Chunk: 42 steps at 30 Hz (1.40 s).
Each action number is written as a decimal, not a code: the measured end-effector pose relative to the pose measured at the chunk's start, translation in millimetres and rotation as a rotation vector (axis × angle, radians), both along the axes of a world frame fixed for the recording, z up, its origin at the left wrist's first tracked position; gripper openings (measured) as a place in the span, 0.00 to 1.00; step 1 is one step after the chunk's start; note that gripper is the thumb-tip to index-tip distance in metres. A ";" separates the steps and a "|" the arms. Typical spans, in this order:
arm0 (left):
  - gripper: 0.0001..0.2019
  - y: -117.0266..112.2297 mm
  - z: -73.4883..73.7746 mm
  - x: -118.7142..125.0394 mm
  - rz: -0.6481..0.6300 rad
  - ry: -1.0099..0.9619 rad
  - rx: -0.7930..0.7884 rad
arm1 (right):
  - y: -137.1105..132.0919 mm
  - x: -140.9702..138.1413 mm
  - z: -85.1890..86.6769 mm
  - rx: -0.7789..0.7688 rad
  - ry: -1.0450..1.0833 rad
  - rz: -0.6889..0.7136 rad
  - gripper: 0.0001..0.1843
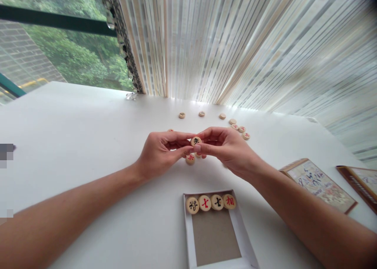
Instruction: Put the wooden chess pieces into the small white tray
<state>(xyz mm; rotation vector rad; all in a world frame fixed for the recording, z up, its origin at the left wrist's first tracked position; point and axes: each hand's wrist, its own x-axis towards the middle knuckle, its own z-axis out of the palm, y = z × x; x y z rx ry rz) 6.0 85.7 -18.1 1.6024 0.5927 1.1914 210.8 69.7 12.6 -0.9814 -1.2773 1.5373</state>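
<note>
Between my hands, above the white table, is a round wooden Chinese chess piece [195, 140] with a black character turned towards me. My left hand [160, 153] pinches its left edge between thumb and fingers. From the other side my right hand [228, 147] grips it, the thumb on its lower right edge. Just below lies a piece with a red character [190, 159], other pieces partly hidden by my fingers. Nearer to me, a shallow white box [216, 237] has a row of several pieces, black and red, along its far end.
More chess pieces lie in a loose arc across the far side of the table, from a black-marked one [182, 115] to a red-marked one [246, 136]. A decorated box lid [319, 184] rests beyond my right forearm, with another brown-edged box [357, 182] farther right. Curtains [206, 45] hang behind.
</note>
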 end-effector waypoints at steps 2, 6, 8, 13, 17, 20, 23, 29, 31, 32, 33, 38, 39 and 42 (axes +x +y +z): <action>0.14 -0.6 -1.7 -0.2 0.001 0.024 0.013 | 0.0 -1.2 -0.2 -0.006 -0.019 -0.025 0.21; 0.14 -1.6 -3.3 -0.2 -0.001 0.054 0.054 | -1.1 -2.8 -0.6 -0.015 -0.037 -0.025 0.22; 0.14 -1.6 -2.9 0.2 -0.015 0.046 0.081 | -1.9 -2.5 -1.5 -0.011 -0.029 0.003 0.21; 0.15 -1.8 -0.9 1.2 -0.033 0.033 0.098 | -3.6 -1.1 -3.6 0.026 -0.017 0.029 0.18; 0.15 -2.2 -0.6 1.2 -0.059 0.000 0.067 | -4.9 -2.4 -1.6 0.067 -0.037 0.027 0.19; 0.15 -2.3 -0.6 0.6 -0.049 -0.015 0.043 | -6.2 -3.2 0.0 0.105 -0.086 0.028 0.20; 0.13 -2.1 -0.2 -0.4 -0.030 -0.016 0.019 | -7.4 -2.5 -0.2 0.126 -0.125 0.038 0.21; 0.13 -1.8 -0.4 -1.5 0.013 0.007 -0.020 | -8.8 -0.3 -0.5 0.101 -0.104 0.067 0.22; 0.13 -1.6 -1.0 -1.7 0.029 0.010 -0.025 | -9.5 -0.1 0.8 0.090 -0.109 0.077 0.22; 0.13 -1.5 -1.2 -1.7 0.032 0.007 -0.023 | -10.0 0.0 1.7 0.089 -0.111 0.082 0.22; 0.13 -1.4 -1.4 -1.6 0.031 -0.001 -0.017 | -10.5 0.0 2.6 0.094 -0.108 0.089 0.22; 0.13 -0.7 -0.3 -1.1 0.006 -0.042 0.020 | -13.8 0.7 7.2 0.164 -0.082 0.107 0.15; 0.13 -0.4 0.1 -1.0 0.007 -0.041 0.024 | -14.6 0.8 7.6 0.185 -0.094 0.096 0.14; 0.14 0.3 1.1 -1.0 0.017 -0.042 0.019 | -18.2 1.0 6.7 0.263 -0.171 0.023 0.15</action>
